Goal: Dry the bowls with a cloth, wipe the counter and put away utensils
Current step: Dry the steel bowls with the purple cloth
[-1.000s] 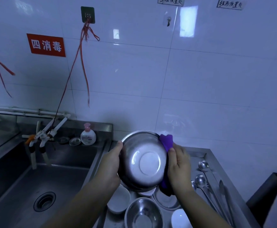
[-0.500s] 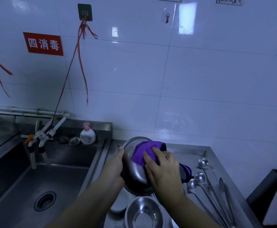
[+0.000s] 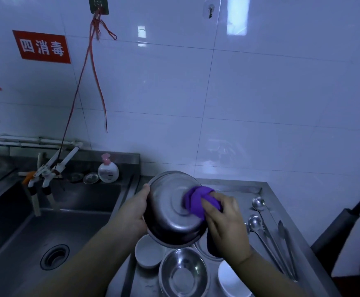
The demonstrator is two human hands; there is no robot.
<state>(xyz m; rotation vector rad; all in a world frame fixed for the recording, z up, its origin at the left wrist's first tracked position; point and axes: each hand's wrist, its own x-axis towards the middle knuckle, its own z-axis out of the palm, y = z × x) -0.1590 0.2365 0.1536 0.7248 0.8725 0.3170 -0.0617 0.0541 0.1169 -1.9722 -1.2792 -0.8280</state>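
Note:
I hold a steel bowl [image 3: 168, 209] tilted above the counter, its underside facing me. My left hand [image 3: 133, 211] grips its left rim. My right hand [image 3: 226, 221] holds a purple cloth [image 3: 196, 199] against the bowl's base. On the steel counter [image 3: 234, 186] below lie another steel bowl [image 3: 183, 273], a small white bowl [image 3: 148, 251] and a second white bowl [image 3: 231, 279]. Long steel ladles [image 3: 258, 203] and tongs [image 3: 286, 239] lie to the right.
A deep steel sink [image 3: 52, 232] with a drain [image 3: 54, 256] is at the left, with taps [image 3: 46, 174] and a soap bottle [image 3: 108, 171] on its back ledge. Red strings [image 3: 93, 67] hang from a wall hook. A dark object [image 3: 344, 228] leans at the right edge.
My right hand has moved the cloth from the bowl's right rim onto its underside and rubs across it. The bowl has tilted a little; my left hand keeps its grip.

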